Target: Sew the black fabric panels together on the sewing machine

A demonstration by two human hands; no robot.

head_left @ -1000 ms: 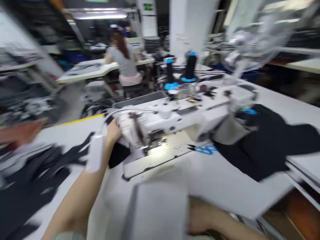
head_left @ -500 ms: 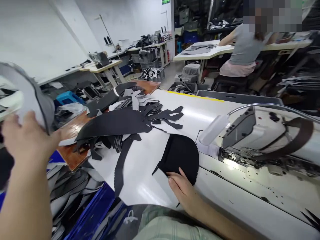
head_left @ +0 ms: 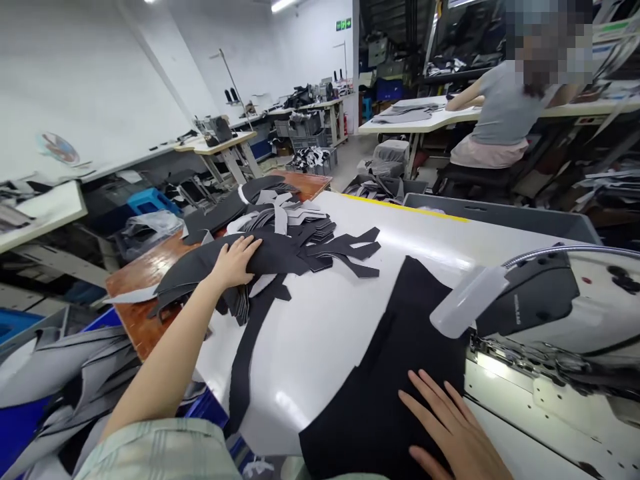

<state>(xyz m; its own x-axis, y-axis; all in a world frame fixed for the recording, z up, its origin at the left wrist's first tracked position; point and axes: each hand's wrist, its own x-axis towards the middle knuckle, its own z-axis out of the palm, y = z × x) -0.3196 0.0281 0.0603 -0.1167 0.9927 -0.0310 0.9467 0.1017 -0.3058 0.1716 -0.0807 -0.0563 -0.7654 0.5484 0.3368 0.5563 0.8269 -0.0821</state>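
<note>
Resting my left hand (head_left: 234, 263), fingers spread, on the dark cut pieces (head_left: 283, 252), I have the black fabric panel (head_left: 385, 387) on the white surface (head_left: 305, 333) under my flat, splayed right hand (head_left: 447, 423); light, even pressure should prevent creases.

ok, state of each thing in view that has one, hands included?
Left hand: open, on the dark cut pieces
Right hand: open, palm down on the black panel
Dark cut pieces: heaped, overlapping
Black panel: spread out
Sewing machine: needle area lit; running or not, can't tell
Ceiling light: on
Exit sign: lit
</note>
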